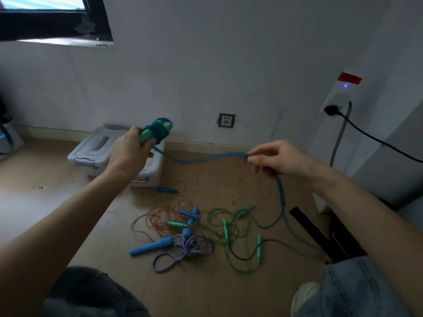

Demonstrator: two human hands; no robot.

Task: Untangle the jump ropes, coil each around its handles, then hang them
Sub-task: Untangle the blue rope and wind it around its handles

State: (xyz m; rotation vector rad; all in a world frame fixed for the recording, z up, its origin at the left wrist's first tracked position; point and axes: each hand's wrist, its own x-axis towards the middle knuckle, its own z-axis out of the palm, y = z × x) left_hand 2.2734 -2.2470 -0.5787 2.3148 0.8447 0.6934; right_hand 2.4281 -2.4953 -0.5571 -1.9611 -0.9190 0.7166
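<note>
The left hand (128,148) curls its fingers round a pair of green handles (146,135) tilted toward one o'clock, their upper part wound in blue rope (201,157). That rope sags across to three o'clock, where the right hand (279,160) pinches it between thumb and fingertips, palm turned down; the rest drops from the fist to the floor (229,289). Both forearms reach forward from the lower corners. At six o'clock lies the tangle (196,227): orange, green and striped ropes, seemingly knotted together, with blue and green handles among them.
</note>
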